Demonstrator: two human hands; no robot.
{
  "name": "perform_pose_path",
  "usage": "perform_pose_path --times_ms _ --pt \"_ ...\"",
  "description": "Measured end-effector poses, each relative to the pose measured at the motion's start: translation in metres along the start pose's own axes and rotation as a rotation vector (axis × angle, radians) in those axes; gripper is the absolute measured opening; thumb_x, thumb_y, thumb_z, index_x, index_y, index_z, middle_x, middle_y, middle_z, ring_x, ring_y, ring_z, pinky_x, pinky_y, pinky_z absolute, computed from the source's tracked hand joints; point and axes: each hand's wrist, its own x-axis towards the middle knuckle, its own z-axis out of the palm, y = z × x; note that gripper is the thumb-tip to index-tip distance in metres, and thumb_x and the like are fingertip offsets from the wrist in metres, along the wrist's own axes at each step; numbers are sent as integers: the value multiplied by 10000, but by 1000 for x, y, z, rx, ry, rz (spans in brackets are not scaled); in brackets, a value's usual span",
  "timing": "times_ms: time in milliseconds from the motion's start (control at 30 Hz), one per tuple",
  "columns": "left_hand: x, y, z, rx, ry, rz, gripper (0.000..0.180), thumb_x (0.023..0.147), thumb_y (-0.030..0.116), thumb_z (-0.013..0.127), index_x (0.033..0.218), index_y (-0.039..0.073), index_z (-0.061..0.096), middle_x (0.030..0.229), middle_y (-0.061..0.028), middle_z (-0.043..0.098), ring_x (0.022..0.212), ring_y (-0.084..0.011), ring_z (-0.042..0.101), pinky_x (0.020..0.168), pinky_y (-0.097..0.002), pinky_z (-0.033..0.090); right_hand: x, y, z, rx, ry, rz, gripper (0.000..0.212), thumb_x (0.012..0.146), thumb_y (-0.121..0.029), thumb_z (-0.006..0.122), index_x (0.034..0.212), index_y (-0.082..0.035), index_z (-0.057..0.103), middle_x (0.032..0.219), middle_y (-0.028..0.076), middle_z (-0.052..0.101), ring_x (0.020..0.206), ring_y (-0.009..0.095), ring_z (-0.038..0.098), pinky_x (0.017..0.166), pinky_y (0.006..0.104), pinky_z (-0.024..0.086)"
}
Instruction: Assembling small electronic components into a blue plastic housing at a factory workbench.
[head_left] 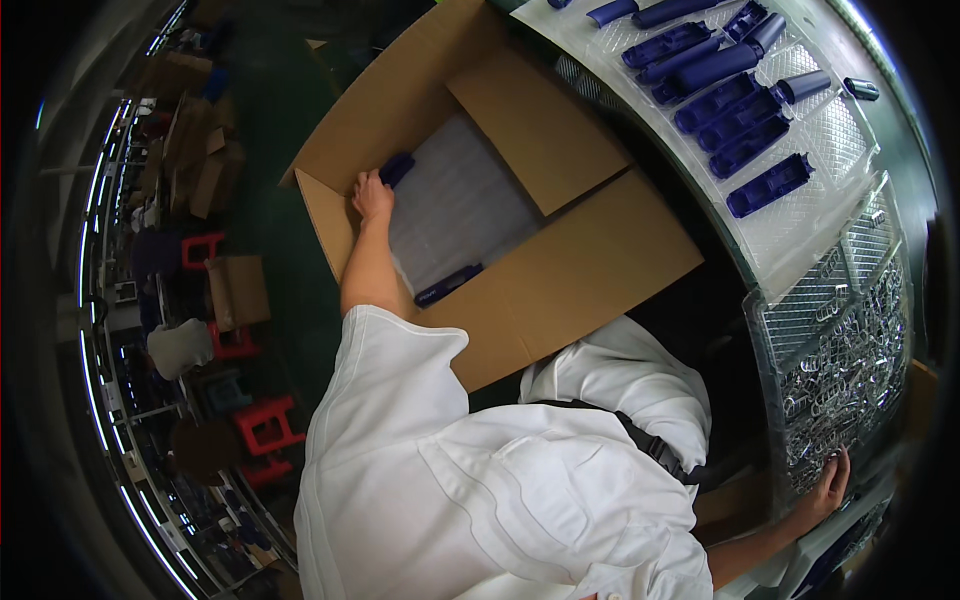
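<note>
My left hand (372, 196) reaches into an open cardboard box (560, 295), its fingers closed on the end of a dark blue plastic housing (398, 168) by the box's left wall. A second dark blue piece (449, 286) lies along the near side of a greyish sheet (465, 200) inside. Far to the right, my right hand (828, 487) rests at the near end of a clear plastic tray (762, 330) heaped with small metal wire clips (835, 375). Its fingers are curled together against the clips; what they pinch, if anything, is too small to make out.
Several dark blue plastic housings (740, 135) lie in rows on a bubble-wrap-covered bench (800, 235) at the upper right. One box flap (540, 135) folds over the interior. On the left stand red stools (268, 425), a smaller carton (237, 292) and long shelving.
</note>
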Motion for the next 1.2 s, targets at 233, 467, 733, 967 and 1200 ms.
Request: perform_pose_path --times_ms 233,467,733,967,1200 --pt "0 -11 -1 148 -31 141 422 811 256 830 1186 129 687 1246 -100 608 1239 -344 558 1015 -513 481 -2 -14 13 94 -44 -43 317 1073 -144 572 1323 35 645 1250 70 673 1147 137 613 1049 280 453" --pt "-47 39 -34 -114 281 374 440 785 255 846 1153 125 642 1135 -51 693 1091 -335 655 1029 -517 467 -6 -47 23 80 60 -7 314 1050 -183 620 1291 10 676 1206 25 680 1100 108 594 998 261 432" --pt "-196 237 -199 -732 89 682 535 815 196 841 1278 57 611 1077 -73 670 951 -224 706 849 -389 570 -20 -54 24 552 53 165 372 1020 -165 682 1367 -44 621 1140 -24 670 956 31 586 808 176 461" --pt "-331 357 -243 -1649 -1811 319 621 969 255 754 1460 -22 492 1081 -46 650 894 -162 716 726 -320 602 -28 -79 52 1055 -125 180 185 1004 -79 657 1157 22 680 987 118 745 818 178 746 692 266 613" --pt "-416 443 -244 -1318 -2341 335 611 1057 311 607 1532 -11 397 1220 -167 664 934 -205 742 712 -325 661 -67 -79 42 1081 19 182 169 988 -62 675 1135 19 693 1004 108 746 839 168 746 716 290 631"
